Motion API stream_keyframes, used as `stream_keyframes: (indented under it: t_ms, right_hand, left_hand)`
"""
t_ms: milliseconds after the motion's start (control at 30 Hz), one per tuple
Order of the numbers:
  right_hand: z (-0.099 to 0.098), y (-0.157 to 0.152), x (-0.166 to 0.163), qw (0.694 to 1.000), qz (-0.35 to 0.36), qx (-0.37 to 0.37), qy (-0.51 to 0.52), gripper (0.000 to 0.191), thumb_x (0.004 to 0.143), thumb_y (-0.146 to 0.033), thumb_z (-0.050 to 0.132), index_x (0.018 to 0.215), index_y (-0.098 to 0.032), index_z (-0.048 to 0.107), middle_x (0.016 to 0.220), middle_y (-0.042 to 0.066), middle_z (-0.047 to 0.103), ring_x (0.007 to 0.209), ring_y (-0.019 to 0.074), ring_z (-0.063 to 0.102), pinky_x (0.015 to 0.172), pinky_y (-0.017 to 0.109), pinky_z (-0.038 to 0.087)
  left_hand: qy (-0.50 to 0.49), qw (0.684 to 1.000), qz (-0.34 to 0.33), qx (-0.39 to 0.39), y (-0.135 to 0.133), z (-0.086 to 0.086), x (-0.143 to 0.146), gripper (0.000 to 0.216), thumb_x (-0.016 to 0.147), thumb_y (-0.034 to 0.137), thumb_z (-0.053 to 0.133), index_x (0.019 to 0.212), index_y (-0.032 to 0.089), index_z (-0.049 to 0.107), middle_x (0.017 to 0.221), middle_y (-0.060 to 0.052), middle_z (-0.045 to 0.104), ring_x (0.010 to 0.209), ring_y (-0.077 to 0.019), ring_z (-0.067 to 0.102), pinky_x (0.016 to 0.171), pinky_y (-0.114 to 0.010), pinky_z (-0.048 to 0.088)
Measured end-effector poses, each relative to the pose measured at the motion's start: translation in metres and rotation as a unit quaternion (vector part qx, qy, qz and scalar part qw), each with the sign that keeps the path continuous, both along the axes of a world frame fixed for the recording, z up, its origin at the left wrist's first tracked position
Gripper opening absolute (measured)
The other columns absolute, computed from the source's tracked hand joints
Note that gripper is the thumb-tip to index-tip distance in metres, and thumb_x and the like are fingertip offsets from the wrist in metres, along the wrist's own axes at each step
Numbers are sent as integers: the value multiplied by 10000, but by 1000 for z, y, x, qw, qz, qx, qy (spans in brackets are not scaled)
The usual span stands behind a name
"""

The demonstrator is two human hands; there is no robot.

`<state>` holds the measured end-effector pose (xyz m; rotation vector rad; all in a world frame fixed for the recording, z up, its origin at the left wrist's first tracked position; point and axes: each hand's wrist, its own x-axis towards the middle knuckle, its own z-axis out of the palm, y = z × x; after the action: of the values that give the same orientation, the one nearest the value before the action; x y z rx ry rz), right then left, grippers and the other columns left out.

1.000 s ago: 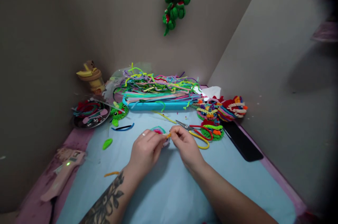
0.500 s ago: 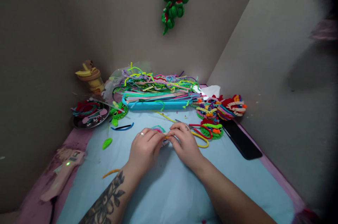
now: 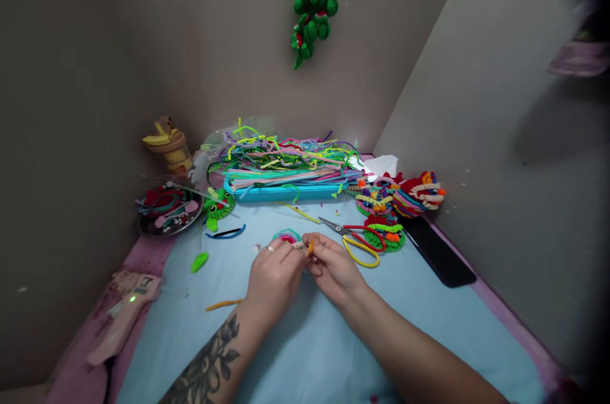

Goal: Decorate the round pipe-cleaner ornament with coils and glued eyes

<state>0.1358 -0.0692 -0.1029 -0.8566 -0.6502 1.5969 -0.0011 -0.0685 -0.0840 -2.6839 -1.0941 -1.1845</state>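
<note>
My left hand (image 3: pixel 279 274) and my right hand (image 3: pixel 337 269) meet over the middle of the cloth, fingertips pinched together. Between them, a short piece of orange pipe cleaner (image 3: pixel 311 246) pokes up at the right fingertips. The left fingers close against its lower part, where their exact grip is hidden. Just behind the left hand lies a coil of turquoise and pink pipe cleaner (image 3: pixel 286 234), partly covered by the fingers. Scissors (image 3: pixel 350 235) with red and yellow handles rest beyond the right hand. Another orange pipe cleaner piece (image 3: pixel 223 305) lies beside the left wrist.
A blue tray (image 3: pixel 290 193) heaped with pipe cleaners stands at the back. Finished colourful figures (image 3: pixel 381 201) and a black phone (image 3: pixel 438 255) sit at right. On the left are a metal bowl (image 3: pixel 171 229), a green figure (image 3: pixel 220 206), a green leaf shape (image 3: pixel 199 262) and a pink glue gun (image 3: pixel 126 318).
The right hand has turned, showing more of its palm side, and the orange piece now stands up between the fingertips. More of the scissors shows. The whole view has shifted slightly.
</note>
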Motion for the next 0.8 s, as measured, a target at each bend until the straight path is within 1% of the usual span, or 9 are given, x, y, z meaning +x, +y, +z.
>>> stream_keyframes:
  t_ms: [67, 167, 267, 367, 433, 500, 567, 633, 800]
  right_hand:
    - [-1, 1, 4, 1000, -1, 16, -24, 254, 645, -379, 749, 712, -180, 606, 589, -35, 440, 469, 74, 301, 411, 203, 201]
    - [1, 4, 18, 974, -61, 122, -183, 183, 753, -369, 673, 834, -205, 678, 732, 1, 535, 512, 88, 389, 449, 225, 311]
    - [3, 5, 32, 885, -108, 260, -371, 204, 807, -292, 631, 997, -253, 695, 981, 46, 573, 744, 150, 543, 629, 288, 453]
    - [4, 5, 37, 796, -96, 357, -479, 189, 835, -217, 607, 996, -262, 695, 1032, 60, 569, 925, 192, 562, 803, 353, 470]
    - [3, 6, 36, 756, -86, 391, -517, 152, 843, -183, 590, 929, -252, 696, 1000, 60, 576, 958, 202, 559, 855, 376, 457]
    - [2, 7, 35, 738, -77, 397, -540, 140, 849, -163, 570, 868, -239, 686, 947, 56, 581, 932, 203, 561, 842, 375, 456]
    - [2, 8, 34, 742, -76, 388, -541, 134, 850, -158, 559, 835, -226, 674, 900, 51, 577, 895, 200, 560, 819, 366, 454]
    - [3, 10, 35, 768, -81, 367, -519, 125, 847, -162, 557, 811, -215, 665, 874, 44, 568, 876, 192, 557, 810, 354, 450]
    - [4, 13, 26, 880, -102, 272, -377, 115, 792, -238, 615, 685, -197, 623, 798, 23, 550, 770, 162, 532, 678, 287, 436]
  left_hand:
    - [-13, 1000, 8, -17, 1, 1, -2, 169, 906, 164, 491, 900, 167, 660, 689, -46, 632, 674, -175, 541, 621, -290, 437]
    - [-25, 999, 27, -39, 3, 2, -6, 149, 904, 182, 506, 901, 170, 654, 729, -50, 646, 710, -181, 545, 653, -303, 444]
    - [-7, 999, 34, -28, 6, 2, -9, 143, 901, 183, 514, 878, 173, 655, 755, -52, 658, 728, -186, 542, 680, -314, 443]
    - [19, 999, 33, -10, 8, 2, -10, 156, 903, 183, 514, 877, 180, 668, 754, -50, 664, 731, -189, 533, 679, -310, 442]
    - [27, 999, 34, -4, 8, 1, -9, 166, 907, 192, 512, 879, 182, 676, 748, -51, 666, 731, -190, 532, 674, -306, 443]
    - [25, 999, 29, -9, 8, 0, -9, 166, 908, 198, 513, 892, 185, 678, 758, -50, 672, 737, -188, 542, 681, -307, 447]
    - [10, 999, 23, -26, 9, -2, -10, 158, 910, 202, 515, 920, 187, 671, 799, -52, 684, 754, -184, 564, 705, -316, 454]
    - [-6, 999, 19, -45, 10, -4, -10, 153, 913, 207, 512, 941, 185, 661, 831, -55, 689, 770, -180, 583, 728, -327, 458]
    - [-21, 997, 15, -77, 10, -5, -8, 150, 910, 214, 507, 871, 187, 649, 741, -42, 646, 729, -177, 566, 658, -301, 445]
